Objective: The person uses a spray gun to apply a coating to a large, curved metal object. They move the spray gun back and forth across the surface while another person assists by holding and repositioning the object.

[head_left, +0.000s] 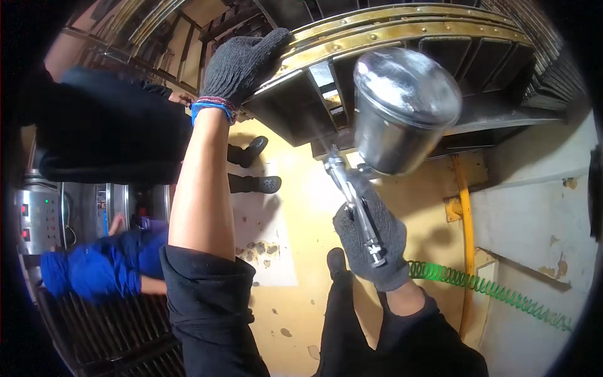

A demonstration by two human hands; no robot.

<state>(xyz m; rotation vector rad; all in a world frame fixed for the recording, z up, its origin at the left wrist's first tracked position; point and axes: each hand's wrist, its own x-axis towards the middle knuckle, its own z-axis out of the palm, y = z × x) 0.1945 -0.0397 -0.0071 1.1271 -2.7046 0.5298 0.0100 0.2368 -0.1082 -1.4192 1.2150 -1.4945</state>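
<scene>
My left hand [237, 70], in a dark grey knit glove, grips the end of a curved brass-coloured rail [402, 28] with a row of rivets. Below the rail hang dark flat slats [292, 107]. In my right hand [383, 235], gloved alike, is a metal spray gun [350, 191], its nozzle tilted up toward the slats. A faint streak of mist shows off the nozzle. The gun's large shiny metal cup [408, 107] sits to its upper right and hides part of the slats. My fingers around the gun's handle are partly hidden.
A green coiled hose [490, 288] runs right from my right wrist. A yellow pipe [465, 220] stands by the white wall. At left are a person in dark clothes [113, 125], another in blue [107, 264], and a control box [41, 217]. More metal racks [107, 339] stand lower left.
</scene>
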